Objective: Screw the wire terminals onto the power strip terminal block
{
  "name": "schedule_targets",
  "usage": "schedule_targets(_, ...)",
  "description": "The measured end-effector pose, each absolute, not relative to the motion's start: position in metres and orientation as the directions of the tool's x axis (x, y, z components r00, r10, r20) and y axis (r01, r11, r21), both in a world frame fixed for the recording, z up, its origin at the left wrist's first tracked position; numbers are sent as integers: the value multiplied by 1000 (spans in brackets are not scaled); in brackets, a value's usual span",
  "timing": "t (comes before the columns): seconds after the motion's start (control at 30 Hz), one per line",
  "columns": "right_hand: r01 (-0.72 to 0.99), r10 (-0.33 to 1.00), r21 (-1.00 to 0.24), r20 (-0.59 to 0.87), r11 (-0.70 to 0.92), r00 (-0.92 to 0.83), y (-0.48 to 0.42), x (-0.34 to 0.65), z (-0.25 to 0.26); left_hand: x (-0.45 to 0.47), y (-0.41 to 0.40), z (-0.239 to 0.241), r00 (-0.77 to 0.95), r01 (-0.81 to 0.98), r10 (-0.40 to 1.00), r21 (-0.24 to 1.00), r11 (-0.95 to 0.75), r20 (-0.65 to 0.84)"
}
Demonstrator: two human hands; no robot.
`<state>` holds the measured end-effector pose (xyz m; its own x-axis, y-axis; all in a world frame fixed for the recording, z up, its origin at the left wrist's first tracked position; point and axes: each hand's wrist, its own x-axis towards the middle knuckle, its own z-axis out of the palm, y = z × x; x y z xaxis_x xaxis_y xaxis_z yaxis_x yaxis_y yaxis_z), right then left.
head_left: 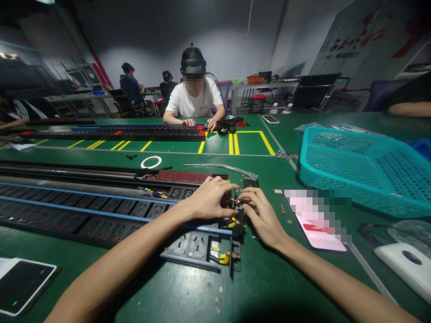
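A long black power strip (111,211) with blue edging and rows of sockets lies lengthwise on the green mat. My left hand (207,199) and my right hand (264,217) meet at its near end, fingertips pinching at a metal end bracket (237,226). What they pinch is partly hidden by my fingers. Yellow crimped wire terminals (224,258) sit just below my hands. A few small brass screws (283,209) lie on the mat (259,287) to the right of my right hand.
A teal plastic basket (357,168) stands at the right, beside a pixelated sheet (316,220). A dark tablet (23,285) lies at lower left. Across the table, a person in a white shirt (195,96) has both hands on another strip (134,133).
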<state>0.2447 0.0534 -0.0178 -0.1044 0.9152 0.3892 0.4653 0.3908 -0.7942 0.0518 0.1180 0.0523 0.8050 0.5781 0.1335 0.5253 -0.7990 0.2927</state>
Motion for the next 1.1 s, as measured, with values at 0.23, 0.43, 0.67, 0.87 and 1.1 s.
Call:
schedule_targets(0.23,490,920,-787,381,376,-94,54,244,-19,52,116,53,794,539,594,302,-786,128)
schedule_targets(0.43,496,922,-783,370,376,-116,54,245,-19,52,115,53,790,543,598,299,-785,134)
schedule_targets(0.67,473,920,-795,375,381,-112,54,245,-21,50,115,53,787,540,600,311,-782,140)
schedule_targets(0.87,497,926,-785,356,369,-125,55,245,-22,49,118,49,786,533,601,334,-778,144)
schedule_targets(1.1,490,928,-790,342,368,-146,56,245,-22,50,127,49,821,485,556,353,-800,130)
